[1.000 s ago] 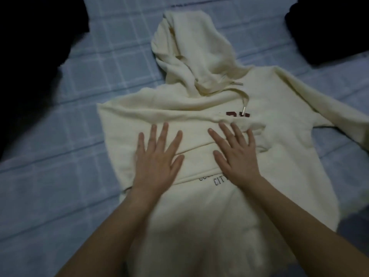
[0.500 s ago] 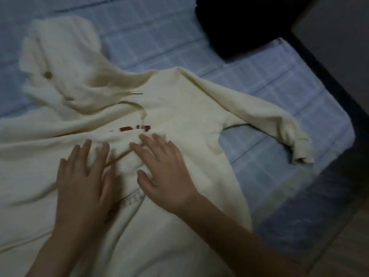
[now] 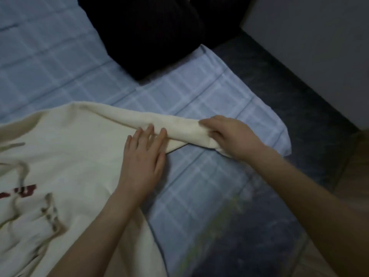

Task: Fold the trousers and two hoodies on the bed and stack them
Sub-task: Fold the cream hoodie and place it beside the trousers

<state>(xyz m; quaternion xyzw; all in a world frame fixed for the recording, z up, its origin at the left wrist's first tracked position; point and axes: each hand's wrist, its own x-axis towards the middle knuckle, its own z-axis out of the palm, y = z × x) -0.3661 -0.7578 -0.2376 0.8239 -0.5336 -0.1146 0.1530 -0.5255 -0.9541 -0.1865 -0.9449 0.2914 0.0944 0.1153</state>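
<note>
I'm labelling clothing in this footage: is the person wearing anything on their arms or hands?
The left hand and right hand are bare: no gloves, rings or watch visible in the dim picture. The left forearm and right forearm are uncovered to the frame edge; no sleeves show.

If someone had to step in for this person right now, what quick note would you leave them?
Left hand: open, pressed flat on the cream hoodie where its sleeve meets the body.
Right hand: grips the sleeve's cuff end; the sleeve is stretched out over the bed.
Dark clothing lies farther back on the bed; which garment it is cannot be told.
Done: hoodie spread front up. Left: fold this sleeve in, finish the hoodie, stack everything.
</note>
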